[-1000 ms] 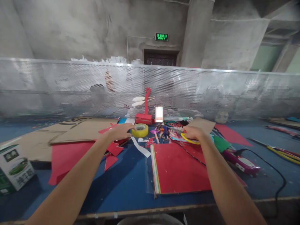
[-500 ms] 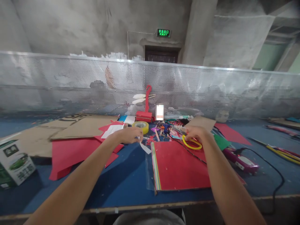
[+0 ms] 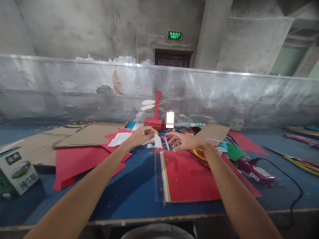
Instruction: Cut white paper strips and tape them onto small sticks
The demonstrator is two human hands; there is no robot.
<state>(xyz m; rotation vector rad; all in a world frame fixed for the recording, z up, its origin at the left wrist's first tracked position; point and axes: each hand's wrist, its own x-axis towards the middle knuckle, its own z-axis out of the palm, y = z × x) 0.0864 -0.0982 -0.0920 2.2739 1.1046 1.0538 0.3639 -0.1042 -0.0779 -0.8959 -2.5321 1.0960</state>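
My left hand is closed in a pinch on a small white strip of paper, which hangs from the fingertips above the far part of the table. My right hand is open, fingers apart and reaching left over the top edge of a stack of red paper. Nothing shows between its fingers. Partly hidden under my right wrist lie scissors with yellow handles. A roll of yellow tape sits behind my left hand, mostly covered by it.
Cardboard sheets and red paper pieces lie at left, beside a carton. A red cardboard piece and a lit phone stand at the back. Right are a purple corded tool and yellow-handled pliers.
My right hand has let go of the yellow-handled scissors and moved left, fingers now spread. My left hand has risen slightly, and the paper strip hangs more upright.
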